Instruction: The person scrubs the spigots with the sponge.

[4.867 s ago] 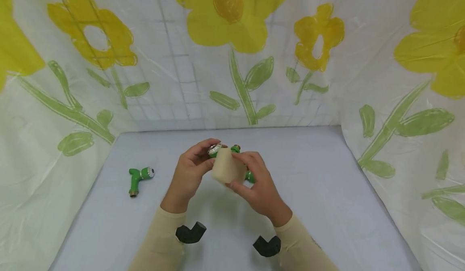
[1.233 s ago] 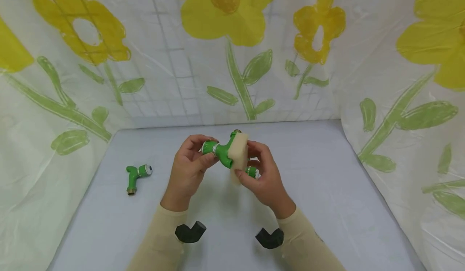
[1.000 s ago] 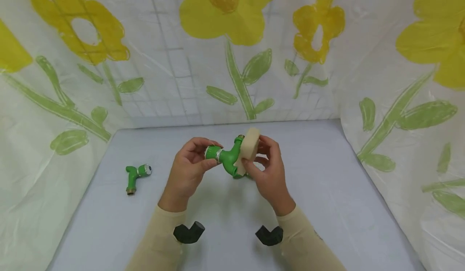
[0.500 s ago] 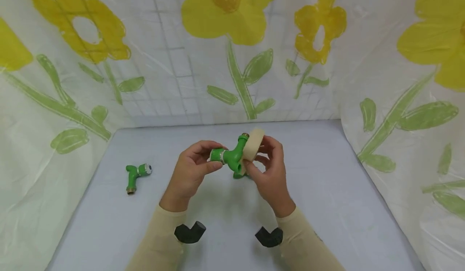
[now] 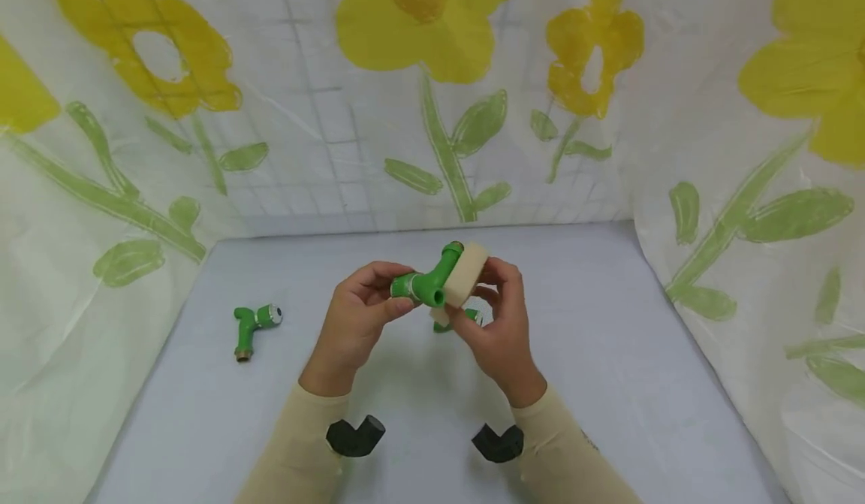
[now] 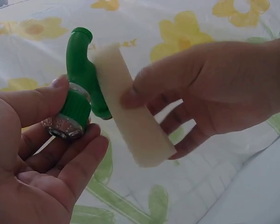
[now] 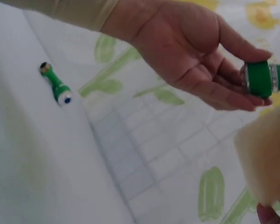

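Observation:
My left hand (image 5: 354,316) pinches a green faucet (image 5: 435,282) by its ribbed knob, thumb on one side and fingers on the other. In the left wrist view the knob's silver end (image 6: 63,127) faces the palm. My right hand (image 5: 503,320) grips a cream sponge (image 5: 466,275) between thumb and fingers and holds it against the faucet's body. Both things are held above the table. The right wrist view shows the sponge (image 7: 263,154) close below the faucet's knob (image 7: 259,79).
Another green faucet (image 5: 248,331) lies on the table's left side. Behind the hands lies one more, partly hidden green faucet (image 5: 475,316). The pale table (image 5: 595,384) is enclosed by a flower-printed curtain (image 5: 290,113). Black curved pieces (image 5: 356,436) stick out at both wrists.
Over the last seconds the faucet has been turned in the left hand, its outlet now toward me. The sponge has shifted right, off the front of the faucet and along its side.

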Demonstrator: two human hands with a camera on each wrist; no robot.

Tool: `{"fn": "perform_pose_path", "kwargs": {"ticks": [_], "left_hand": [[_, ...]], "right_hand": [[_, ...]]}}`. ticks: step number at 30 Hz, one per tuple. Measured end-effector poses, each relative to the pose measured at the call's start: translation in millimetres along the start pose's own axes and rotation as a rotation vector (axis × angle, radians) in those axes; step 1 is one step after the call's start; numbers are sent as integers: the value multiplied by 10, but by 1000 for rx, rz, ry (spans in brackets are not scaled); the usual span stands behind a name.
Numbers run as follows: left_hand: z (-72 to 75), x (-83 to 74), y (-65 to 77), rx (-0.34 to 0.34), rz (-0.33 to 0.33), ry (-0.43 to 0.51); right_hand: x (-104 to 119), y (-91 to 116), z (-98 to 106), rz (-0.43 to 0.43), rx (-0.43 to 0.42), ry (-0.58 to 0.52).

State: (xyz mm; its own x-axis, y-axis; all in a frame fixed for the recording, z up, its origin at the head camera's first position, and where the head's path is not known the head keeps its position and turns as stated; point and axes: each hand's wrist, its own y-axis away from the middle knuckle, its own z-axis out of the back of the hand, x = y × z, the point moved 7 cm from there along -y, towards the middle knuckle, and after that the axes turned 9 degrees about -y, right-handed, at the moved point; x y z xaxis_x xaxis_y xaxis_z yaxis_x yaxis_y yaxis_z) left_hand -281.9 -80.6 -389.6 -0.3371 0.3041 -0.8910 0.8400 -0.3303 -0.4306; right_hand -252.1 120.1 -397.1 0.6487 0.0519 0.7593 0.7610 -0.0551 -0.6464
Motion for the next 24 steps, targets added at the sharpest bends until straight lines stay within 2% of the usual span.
{"fn": "perform_pose_path", "kwargs": {"ticks": [3, 5, 7, 10, 13, 15, 18, 21, 24], "left_hand": [[-26, 19, 0, 15, 16, -14], [-21, 42, 4, -5, 38, -24], [0, 70, 5, -41, 65, -34], [16, 93, -1, -72, 95, -50], [0, 84, -18, -66, 102, -73], [-21, 76, -27, -52, 106, -88], [-35, 79, -32, -49, 117, -105], [-12, 97, -23, -83, 134, -107], [2, 108, -21, -109, 146, -126]], "right_hand": [[-61, -2, 77, -20, -78, 19], [-54, 8, 41, -5, -61, 22], [4, 29, -60, 52, 9, 38], [131, 68, -193, 182, 92, 109], [177, 72, -161, 261, 39, 219], [123, 55, -60, 250, -39, 268], [-29, 44, 59, 168, -107, 275], [-80, 60, 32, 150, -92, 284], [19, 75, -72, 217, -36, 300]]}}
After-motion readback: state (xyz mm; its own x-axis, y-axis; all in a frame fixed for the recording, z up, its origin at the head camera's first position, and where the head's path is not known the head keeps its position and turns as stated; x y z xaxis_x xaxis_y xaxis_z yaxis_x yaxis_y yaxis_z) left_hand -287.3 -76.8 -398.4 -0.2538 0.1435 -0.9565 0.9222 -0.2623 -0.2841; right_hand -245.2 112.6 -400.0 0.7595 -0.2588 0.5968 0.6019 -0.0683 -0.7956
